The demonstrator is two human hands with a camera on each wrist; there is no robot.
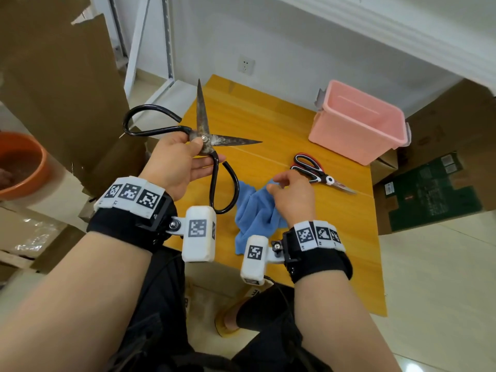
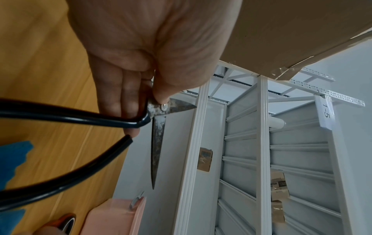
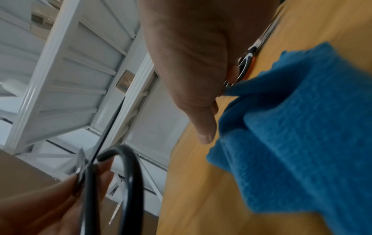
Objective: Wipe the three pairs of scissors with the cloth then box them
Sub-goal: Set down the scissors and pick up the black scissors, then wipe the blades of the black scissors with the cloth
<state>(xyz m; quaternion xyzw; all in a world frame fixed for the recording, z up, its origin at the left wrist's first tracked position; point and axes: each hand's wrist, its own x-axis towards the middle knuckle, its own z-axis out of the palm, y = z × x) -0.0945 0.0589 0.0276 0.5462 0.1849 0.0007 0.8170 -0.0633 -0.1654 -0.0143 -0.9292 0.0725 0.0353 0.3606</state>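
Note:
My left hand [image 1: 208,151] holds up large black-handled iron scissors [image 1: 204,135] off the table's left edge, thumb by the pivot, rusty blades spread wide [image 2: 158,143]. One handle loop hangs down toward the blue cloth [image 1: 257,213], which lies crumpled on the yellow table [image 1: 335,237]. My right hand [image 1: 273,183] pinches the cloth's top corner [image 3: 231,90] between thumb and fingers. Black-and-white kitchen scissors [image 1: 316,173] lie shut beyond it, a red handle showing under them. The pink box [image 1: 357,122] stands open at the table's far right.
Tall cardboard [image 1: 59,76] stands to the left, with an orange basin [image 1: 21,162] on the floor beside it. White metal shelving [image 2: 261,143] is behind the table's left corner. Cardboard boxes [image 1: 434,183] crowd the right side. My knees are under the near edge.

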